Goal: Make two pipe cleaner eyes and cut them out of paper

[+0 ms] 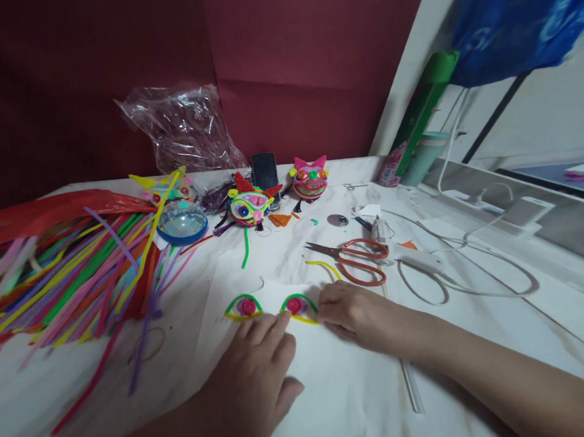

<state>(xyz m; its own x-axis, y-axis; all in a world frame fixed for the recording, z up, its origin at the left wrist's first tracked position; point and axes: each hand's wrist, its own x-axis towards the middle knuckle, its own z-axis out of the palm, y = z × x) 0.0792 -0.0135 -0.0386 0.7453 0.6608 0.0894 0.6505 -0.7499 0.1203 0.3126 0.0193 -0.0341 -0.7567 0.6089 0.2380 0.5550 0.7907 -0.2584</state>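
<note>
Two eye shapes made of pipe cleaners lie on a white paper sheet [322,388], each with a green upper curve, a yellow lower edge and a red coiled centre. My left hand [259,369] lies flat, its fingertips against the lower edges of the left pipe-cleaner eye [248,305] and the right pipe-cleaner eye [295,306]. The curled fingers of my right hand [352,312] pinch the outer corner of the right eye; its tip is hidden by them. Just beyond that hand are a loose yellow pipe cleaner [324,264] and orange-handled scissors [358,260].
Many coloured pipe cleaners [92,270] spread over the left side. Decorated animal heads [309,178] stand at the back near a phone [265,170] and a clear dome with a blue rim [182,224]. A glue gun [379,233] and white cables [499,288] lie to the right.
</note>
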